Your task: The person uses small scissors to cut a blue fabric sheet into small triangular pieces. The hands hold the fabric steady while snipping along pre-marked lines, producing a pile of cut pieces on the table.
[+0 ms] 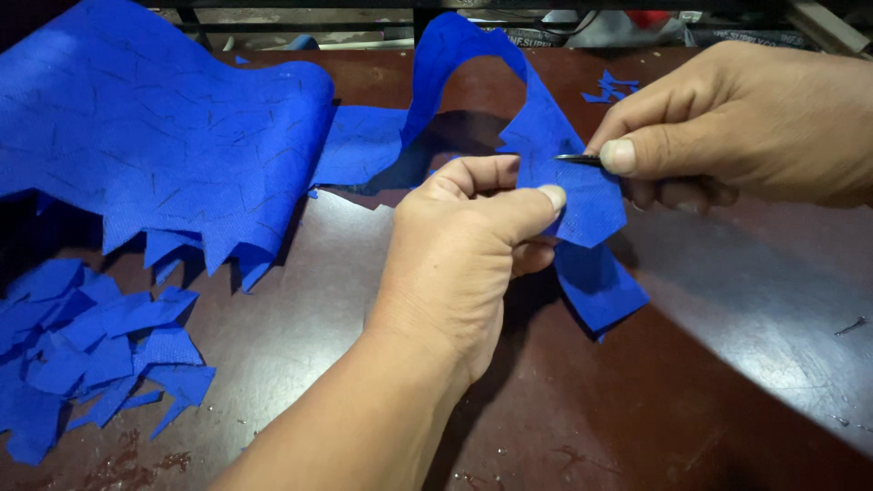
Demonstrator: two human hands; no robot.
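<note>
Left hand pinches the blue fabric strip; beside it, right hand grips a small blade against the strip, mid-trim. Cut scraps lie left of the strip on the tabletop.

Bare table front-right; scrap pile blocks left, clutter behind prob. too.

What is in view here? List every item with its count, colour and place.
fabric strip: one, blue, centre, pinched in both hands.
large fabric sheet: one, blue with dark marks, upper left, jagged lower edge.
fabric offcuts: a pile, blue, lower left of the table.
small scraps: a few, blue, far side of the table.
table: one, dark reddish brown, under everything.
thin metal tool: one, silvery, at the strip, kind unclear.
left hand: fingers grip the strip.
right hand: holds the tool.
</note>
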